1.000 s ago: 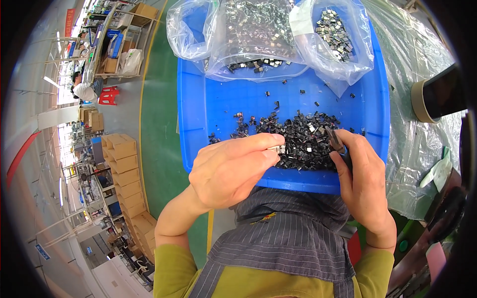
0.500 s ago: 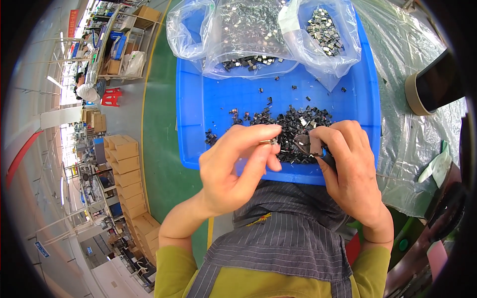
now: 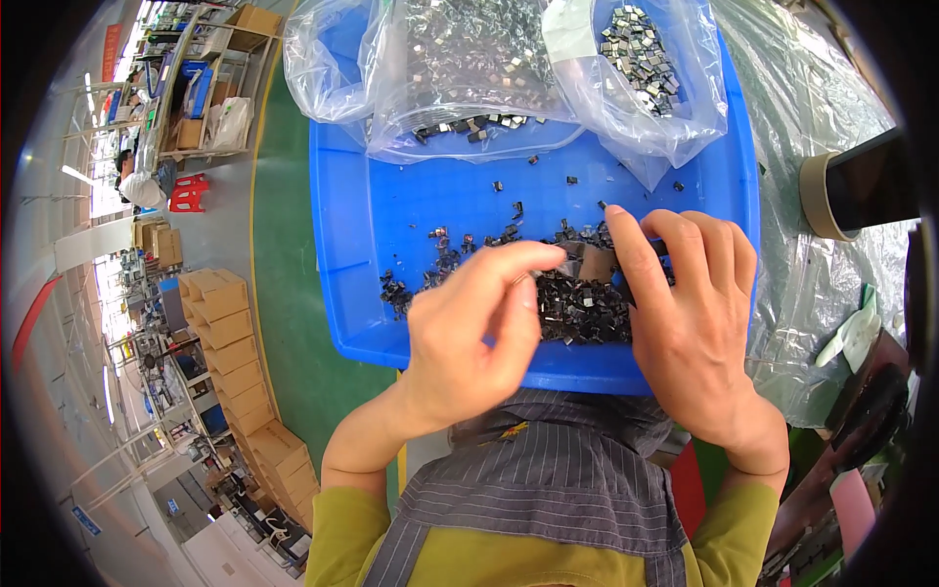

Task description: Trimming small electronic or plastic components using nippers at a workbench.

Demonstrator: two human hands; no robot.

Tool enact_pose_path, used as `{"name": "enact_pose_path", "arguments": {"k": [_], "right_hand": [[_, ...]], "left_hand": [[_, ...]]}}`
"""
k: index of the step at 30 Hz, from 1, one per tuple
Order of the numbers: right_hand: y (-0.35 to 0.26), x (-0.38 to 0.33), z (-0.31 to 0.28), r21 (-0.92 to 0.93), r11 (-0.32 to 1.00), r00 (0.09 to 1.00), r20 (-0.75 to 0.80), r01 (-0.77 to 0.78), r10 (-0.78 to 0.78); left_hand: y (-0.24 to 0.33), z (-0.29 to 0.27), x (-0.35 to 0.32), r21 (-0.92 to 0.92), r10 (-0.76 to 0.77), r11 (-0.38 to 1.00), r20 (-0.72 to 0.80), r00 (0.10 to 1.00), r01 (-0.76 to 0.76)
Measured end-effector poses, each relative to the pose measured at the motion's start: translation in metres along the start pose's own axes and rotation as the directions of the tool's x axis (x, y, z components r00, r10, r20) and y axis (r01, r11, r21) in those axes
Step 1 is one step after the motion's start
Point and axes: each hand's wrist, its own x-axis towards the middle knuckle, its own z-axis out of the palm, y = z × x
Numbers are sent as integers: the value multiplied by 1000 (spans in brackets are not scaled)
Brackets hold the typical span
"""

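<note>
My left hand point(image 3: 469, 328) is closed in a pinch over the near side of the blue tray point(image 3: 386, 350). A small, thin metal part point(image 3: 520, 280) shows between its thumb and index finger, mostly covered. To its right, my right hand point(image 3: 690, 328) holds a plier-like tool with brown jaws point(image 3: 595, 262) and a dark handle, largely hidden under the palm. Its index finger stretches forward and the other fingers are bent. The jaws sit beside my left fingertips. Beneath both hands lies a loose heap of small black and silver parts point(image 3: 585, 308).
Clear plastic bags point(image 3: 469, 68) of small metallic parts rest across the tray's far end; another open bag point(image 3: 641, 64) lies at right. Clear sheeting point(image 3: 792, 293) covers the surface to the right, with a tan-rimmed dark cylinder point(image 3: 822, 196) and pale glove point(image 3: 851, 328). Cardboard boxes point(image 3: 220, 323) stand left.
My right hand's fingers have lifted and spread over the tool, whose jaws have turned and shifted slightly left. My left pinch has closed further over the small part. The whole view has shifted slightly.
</note>
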Motion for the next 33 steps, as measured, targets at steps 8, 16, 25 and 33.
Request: {"name": "enact_pose_path", "arguments": {"k": [8, 16, 25, 33], "right_hand": [[-1, 0, -2, 127, 985, 988, 116, -113, 98], [-1, 3, 1, 196, 976, 994, 63, -98, 87], [0, 1, 3, 209, 974, 996, 50, -82, 73], [1, 0, 4, 202, 977, 996, 53, -75, 65]], "left_hand": [[-7, -5, 8, -371, -207, 890, 190, 960, 265], [-9, -11, 10, -509, -173, 812, 258, 951, 286], [-8, -10, 10, -448, -124, 862, 268, 956, 237], [-12, -7, 9, -434, -64, 885, 250, 966, 170]]}}
